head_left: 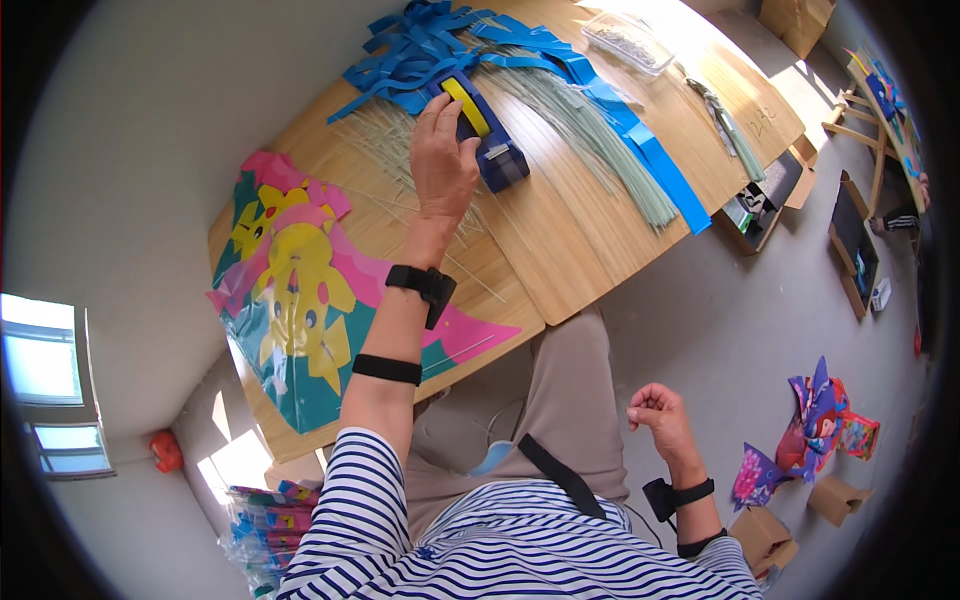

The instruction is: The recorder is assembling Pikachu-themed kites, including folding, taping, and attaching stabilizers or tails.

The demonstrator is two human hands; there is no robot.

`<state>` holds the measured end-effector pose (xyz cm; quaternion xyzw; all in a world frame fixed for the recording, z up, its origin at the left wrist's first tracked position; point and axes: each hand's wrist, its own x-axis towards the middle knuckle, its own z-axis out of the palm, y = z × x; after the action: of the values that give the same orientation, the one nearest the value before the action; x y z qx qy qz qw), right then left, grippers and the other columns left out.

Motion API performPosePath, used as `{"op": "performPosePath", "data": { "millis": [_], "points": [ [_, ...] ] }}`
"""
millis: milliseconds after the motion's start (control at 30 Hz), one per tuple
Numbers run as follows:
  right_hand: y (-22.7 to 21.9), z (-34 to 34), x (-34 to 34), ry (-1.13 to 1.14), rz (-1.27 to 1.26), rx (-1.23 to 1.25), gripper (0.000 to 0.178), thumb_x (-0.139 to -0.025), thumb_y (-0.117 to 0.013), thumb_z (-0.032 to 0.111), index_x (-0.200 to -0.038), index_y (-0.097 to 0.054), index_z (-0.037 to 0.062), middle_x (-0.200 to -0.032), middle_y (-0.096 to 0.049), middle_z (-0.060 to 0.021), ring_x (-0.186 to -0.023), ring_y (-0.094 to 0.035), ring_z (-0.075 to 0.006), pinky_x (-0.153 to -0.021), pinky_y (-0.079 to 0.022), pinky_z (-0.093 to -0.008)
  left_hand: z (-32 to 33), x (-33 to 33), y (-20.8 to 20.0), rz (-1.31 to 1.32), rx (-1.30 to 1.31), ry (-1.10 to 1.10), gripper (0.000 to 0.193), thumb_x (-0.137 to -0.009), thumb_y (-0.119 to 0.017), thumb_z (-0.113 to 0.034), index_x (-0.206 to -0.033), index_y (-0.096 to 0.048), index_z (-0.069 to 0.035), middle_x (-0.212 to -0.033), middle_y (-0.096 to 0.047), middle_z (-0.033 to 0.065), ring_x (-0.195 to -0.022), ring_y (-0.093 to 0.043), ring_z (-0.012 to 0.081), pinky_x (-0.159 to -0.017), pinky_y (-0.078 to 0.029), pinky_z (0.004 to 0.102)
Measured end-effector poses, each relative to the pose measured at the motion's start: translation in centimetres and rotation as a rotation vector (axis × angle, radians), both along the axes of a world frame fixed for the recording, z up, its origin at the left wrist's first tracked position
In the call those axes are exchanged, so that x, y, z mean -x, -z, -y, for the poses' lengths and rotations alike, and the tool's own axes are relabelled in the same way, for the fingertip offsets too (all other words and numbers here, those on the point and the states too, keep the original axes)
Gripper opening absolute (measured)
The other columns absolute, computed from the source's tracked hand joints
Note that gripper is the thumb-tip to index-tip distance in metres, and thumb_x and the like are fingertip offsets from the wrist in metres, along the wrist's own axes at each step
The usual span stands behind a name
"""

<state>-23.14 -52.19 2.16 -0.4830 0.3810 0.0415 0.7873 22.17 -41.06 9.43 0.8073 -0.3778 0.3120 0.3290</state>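
Observation:
My left hand (441,160) reaches over the table to the blue tape dispenser (507,165), which carries a yellow roll (466,107). Its fingers are stretched out at the dispenser's left side, with the thumb apart; whether they touch it I cannot tell. To the right of my lap, off the table, my right hand (662,425) is raised with fingers curled and thumb and forefinger together; anything pinched there is too small to make out. Under my left forearm lie plastic kite sheets (300,300) in pink, yellow and green with a cartoon figure.
Blue ribbon strips (415,50) heap at the table's far side. Thin pale rods (590,140) lie right of the dispenser, beside a clear plastic box (628,42) and scissors (712,105). Cardboard boxes (765,540) and a purple-red printed item (815,430) are on the floor at right.

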Motion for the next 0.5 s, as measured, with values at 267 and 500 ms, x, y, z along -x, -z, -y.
{"op": "performPosePath", "data": {
  "millis": [267,500],
  "points": [
    [0.2,0.2,-0.1,-0.007,0.014,-0.011,0.013,-0.079,-0.065,-0.009,-0.087,-0.060,0.0005,-0.075,-0.063,-0.0044,-0.063,-0.061,-0.0130,-0.061,-0.052,-0.0255,0.5,6.4,4.1,-1.732,1.157,0.023,0.011,-0.090,-0.071,-0.011,-0.095,-0.062,-0.007,-0.092,-0.067,0.0043,-0.088,-0.065,0.0185,-0.085,-0.051,0.0381],
    [0.6,0.3,-0.1,-0.014,0.015,-0.019,0.013,-0.079,-0.065,-0.009,-0.087,-0.061,0.0002,-0.075,-0.063,-0.0046,-0.063,-0.061,-0.0133,-0.061,-0.052,-0.0259,3.5,5.1,4.0,-1.920,1.518,0.018,0.009,-0.092,-0.069,-0.011,-0.094,-0.062,-0.006,-0.089,-0.066,0.0056,-0.083,-0.065,0.0202,-0.087,-0.051,0.0415]
  ]
}}
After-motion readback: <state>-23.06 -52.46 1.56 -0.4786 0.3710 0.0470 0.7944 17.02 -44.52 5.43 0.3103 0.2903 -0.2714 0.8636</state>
